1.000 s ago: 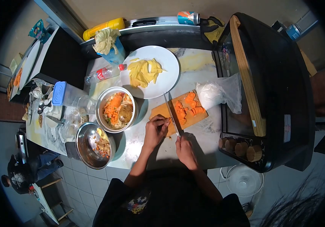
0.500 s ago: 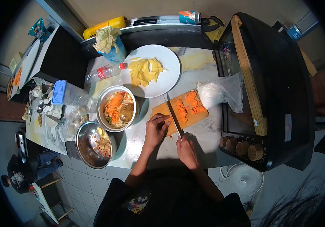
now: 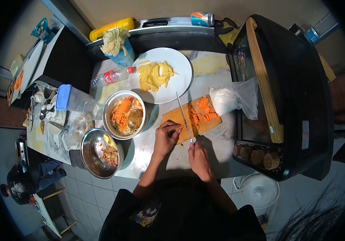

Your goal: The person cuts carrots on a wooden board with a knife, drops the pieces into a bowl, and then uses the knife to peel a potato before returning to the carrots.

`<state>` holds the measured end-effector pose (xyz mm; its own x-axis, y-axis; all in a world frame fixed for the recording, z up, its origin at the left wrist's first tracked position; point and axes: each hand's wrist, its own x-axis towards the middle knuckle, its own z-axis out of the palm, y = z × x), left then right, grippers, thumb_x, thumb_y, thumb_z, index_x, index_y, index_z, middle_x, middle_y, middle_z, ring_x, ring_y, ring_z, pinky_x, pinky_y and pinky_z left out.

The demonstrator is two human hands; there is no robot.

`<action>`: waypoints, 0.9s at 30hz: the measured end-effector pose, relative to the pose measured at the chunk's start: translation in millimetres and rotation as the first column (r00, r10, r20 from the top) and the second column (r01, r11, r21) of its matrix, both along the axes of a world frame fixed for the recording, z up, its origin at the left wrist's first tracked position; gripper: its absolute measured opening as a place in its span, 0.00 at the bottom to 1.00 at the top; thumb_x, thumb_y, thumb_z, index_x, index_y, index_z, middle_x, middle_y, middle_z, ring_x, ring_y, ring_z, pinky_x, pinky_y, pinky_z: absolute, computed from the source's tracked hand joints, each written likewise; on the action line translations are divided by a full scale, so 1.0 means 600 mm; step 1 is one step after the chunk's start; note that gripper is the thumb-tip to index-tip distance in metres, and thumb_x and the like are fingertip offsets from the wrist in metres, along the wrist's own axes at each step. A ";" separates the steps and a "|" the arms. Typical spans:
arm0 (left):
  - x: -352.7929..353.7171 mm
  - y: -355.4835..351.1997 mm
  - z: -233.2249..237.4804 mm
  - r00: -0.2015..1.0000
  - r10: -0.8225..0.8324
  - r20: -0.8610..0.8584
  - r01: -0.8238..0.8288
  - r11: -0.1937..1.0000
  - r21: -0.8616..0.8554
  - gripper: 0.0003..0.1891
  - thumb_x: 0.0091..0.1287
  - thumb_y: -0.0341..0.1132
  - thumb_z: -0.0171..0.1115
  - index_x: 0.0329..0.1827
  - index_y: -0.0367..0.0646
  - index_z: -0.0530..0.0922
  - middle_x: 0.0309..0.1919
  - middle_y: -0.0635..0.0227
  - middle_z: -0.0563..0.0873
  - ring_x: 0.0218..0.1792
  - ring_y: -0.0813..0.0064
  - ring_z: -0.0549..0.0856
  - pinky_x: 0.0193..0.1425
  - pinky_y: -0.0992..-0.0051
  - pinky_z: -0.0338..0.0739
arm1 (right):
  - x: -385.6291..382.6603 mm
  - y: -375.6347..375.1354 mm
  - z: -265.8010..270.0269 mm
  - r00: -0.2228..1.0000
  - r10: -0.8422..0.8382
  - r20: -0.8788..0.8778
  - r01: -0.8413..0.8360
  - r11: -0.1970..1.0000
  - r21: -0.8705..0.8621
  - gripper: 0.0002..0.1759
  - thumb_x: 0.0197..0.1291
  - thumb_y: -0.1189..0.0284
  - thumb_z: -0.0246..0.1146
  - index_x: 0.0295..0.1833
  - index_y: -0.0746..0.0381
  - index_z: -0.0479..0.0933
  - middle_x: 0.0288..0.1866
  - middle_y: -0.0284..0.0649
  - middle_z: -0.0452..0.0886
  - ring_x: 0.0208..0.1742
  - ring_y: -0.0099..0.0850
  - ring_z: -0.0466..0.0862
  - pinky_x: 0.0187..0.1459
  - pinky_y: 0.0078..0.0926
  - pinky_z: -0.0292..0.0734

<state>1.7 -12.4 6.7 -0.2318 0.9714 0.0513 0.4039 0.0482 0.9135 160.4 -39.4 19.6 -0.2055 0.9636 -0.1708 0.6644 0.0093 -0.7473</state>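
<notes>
In the head view, a wooden cutting board [image 3: 206, 126] lies at an angle on the counter, with cut carrot pieces [image 3: 204, 108] across its right half. My right hand [image 3: 199, 160] is closed around the handle of a kitchen knife [image 3: 183, 116], whose long blade crosses above the board and points toward the plate. My left hand [image 3: 166, 137] rests at the board's left edge, fingers curled and pinching a small piece of carrot [image 3: 179, 127] left of the blade. Most of that piece is hidden by the fingers. A white plate [image 3: 183, 76] behind the board holds yellow strips.
Left of the board stand a white pot [image 3: 107, 116] of shredded food and a steel bowl [image 3: 90, 160] of peelings. A plastic bag of white powder [image 3: 224, 100] touches the board's right side, near a black oven [image 3: 289, 100]. A person [image 3: 22, 180] is at far left.
The knife has lifted slightly, its tip shifting away from me. My right hand has risen a little with it, while my left hand stays nearly in place.
</notes>
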 end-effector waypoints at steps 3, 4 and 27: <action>-0.002 0.000 -0.009 1.000 -0.015 0.010 0.014 0.999 0.031 0.10 0.54 0.21 0.67 0.40 0.33 0.84 0.36 0.56 0.84 0.34 0.65 0.84 0.38 0.73 0.78 | 0.000 0.001 -0.016 1.000 0.012 0.000 -0.012 1.000 0.004 0.14 0.69 0.68 0.51 0.39 0.71 0.71 0.24 0.60 0.77 0.30 0.60 0.78 0.32 0.54 0.71; -0.003 0.000 -0.009 1.000 -0.014 0.011 0.014 0.999 0.032 0.10 0.54 0.21 0.67 0.40 0.33 0.84 0.36 0.56 0.84 0.34 0.65 0.84 0.38 0.73 0.78 | -0.001 0.001 -0.024 0.999 0.032 0.031 -0.032 0.999 -0.007 0.14 0.69 0.68 0.51 0.39 0.71 0.71 0.24 0.61 0.76 0.31 0.60 0.78 0.32 0.54 0.71; -0.010 0.001 -0.010 0.997 -0.061 0.039 0.060 0.998 0.020 0.09 0.56 0.22 0.67 0.40 0.35 0.85 0.34 0.58 0.82 0.33 0.66 0.83 0.39 0.73 0.78 | -0.005 0.000 -0.003 0.985 0.013 0.173 -0.012 1.000 -0.005 0.15 0.67 0.68 0.53 0.39 0.73 0.70 0.27 0.63 0.78 0.34 0.61 0.79 0.31 0.52 0.74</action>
